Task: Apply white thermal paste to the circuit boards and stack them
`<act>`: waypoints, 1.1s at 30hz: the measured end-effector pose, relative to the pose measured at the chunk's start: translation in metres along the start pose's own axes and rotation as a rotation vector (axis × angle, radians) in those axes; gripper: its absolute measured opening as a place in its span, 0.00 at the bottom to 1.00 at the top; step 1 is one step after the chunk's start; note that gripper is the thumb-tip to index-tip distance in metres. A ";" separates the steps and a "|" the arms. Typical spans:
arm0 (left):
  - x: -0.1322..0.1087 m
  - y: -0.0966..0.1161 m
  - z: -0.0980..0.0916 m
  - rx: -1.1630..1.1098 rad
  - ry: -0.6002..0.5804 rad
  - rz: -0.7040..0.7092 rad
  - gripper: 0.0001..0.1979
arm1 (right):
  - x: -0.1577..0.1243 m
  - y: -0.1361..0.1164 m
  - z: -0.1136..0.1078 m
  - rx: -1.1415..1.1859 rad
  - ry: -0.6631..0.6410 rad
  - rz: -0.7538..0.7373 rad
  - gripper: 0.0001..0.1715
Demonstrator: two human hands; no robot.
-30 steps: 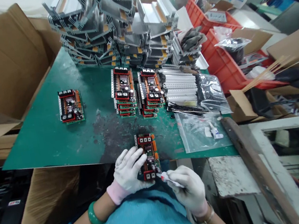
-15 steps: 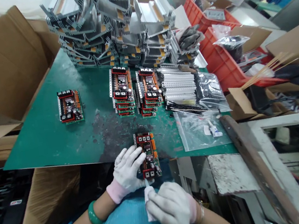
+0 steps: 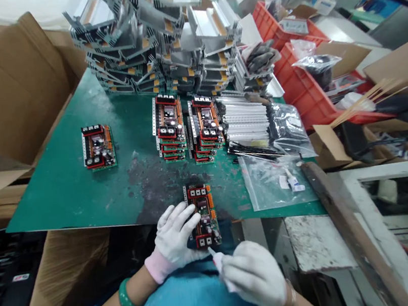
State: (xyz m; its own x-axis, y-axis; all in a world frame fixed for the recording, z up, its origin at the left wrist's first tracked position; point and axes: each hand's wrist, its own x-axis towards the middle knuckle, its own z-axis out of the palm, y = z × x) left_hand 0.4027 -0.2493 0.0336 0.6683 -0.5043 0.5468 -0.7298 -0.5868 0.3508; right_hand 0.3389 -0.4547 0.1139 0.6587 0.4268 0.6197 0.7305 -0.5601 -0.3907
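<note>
A circuit board (image 3: 205, 217) with red-framed parts at both ends and orange connectors lies at the table's near edge, its lower end overhanging. My left hand (image 3: 174, 236), in a white glove, holds it by the left side, fingers over the edge and thumb at the lower end. My gloved right hand (image 3: 255, 274) is closed around a small white tube with a pointed nozzle (image 3: 217, 258). The nozzle tip is just below the board's lower red-framed part; whether it touches cannot be seen. Most of the tube is hidden by my fingers.
Stacked circuit boards (image 3: 169, 122) stand mid-table, and a single board (image 3: 98, 147) lies left. Behind rise piled metal profiles (image 3: 173, 50). Right are silver strips (image 3: 246, 121), plastic bags (image 3: 265, 179) with a small white bottle (image 3: 293, 181), and red crates (image 3: 298, 77).
My right hand has moved to the right with the tube, and the nozzle tip has slid right along the board's lower end. My left hand still holds the board.
</note>
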 end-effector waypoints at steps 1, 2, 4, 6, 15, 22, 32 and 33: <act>0.000 0.000 0.000 -0.003 -0.004 0.011 0.33 | -0.006 0.005 0.000 0.027 0.091 0.104 0.07; 0.000 0.000 0.000 -0.010 -0.001 0.030 0.31 | -0.011 0.010 0.001 0.042 0.205 0.226 0.06; 0.000 0.001 0.001 -0.035 0.016 0.093 0.25 | -0.017 0.024 0.008 0.044 0.449 0.486 0.05; 0.000 0.002 0.003 -0.070 0.035 0.160 0.17 | -0.017 0.041 0.020 0.072 0.644 0.712 0.02; 0.000 -0.001 0.007 -0.088 -0.026 0.152 0.19 | 0.000 0.087 0.052 0.192 0.742 1.042 0.17; 0.003 -0.002 0.007 -0.097 0.009 0.154 0.22 | 0.005 0.088 0.050 0.229 0.716 1.052 0.16; 0.007 0.001 0.003 -0.093 0.023 0.151 0.21 | -0.002 0.085 0.051 0.176 0.662 1.024 0.12; 0.007 0.001 0.003 -0.094 0.023 0.151 0.21 | -0.003 0.085 0.051 0.174 0.661 1.013 0.11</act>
State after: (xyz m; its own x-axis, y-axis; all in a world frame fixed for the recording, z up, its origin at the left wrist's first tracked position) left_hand 0.4070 -0.2553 0.0349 0.5474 -0.5672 0.6153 -0.8327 -0.4428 0.3326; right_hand 0.4082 -0.4671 0.0441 0.7621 -0.6193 0.1887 -0.0123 -0.3053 -0.9522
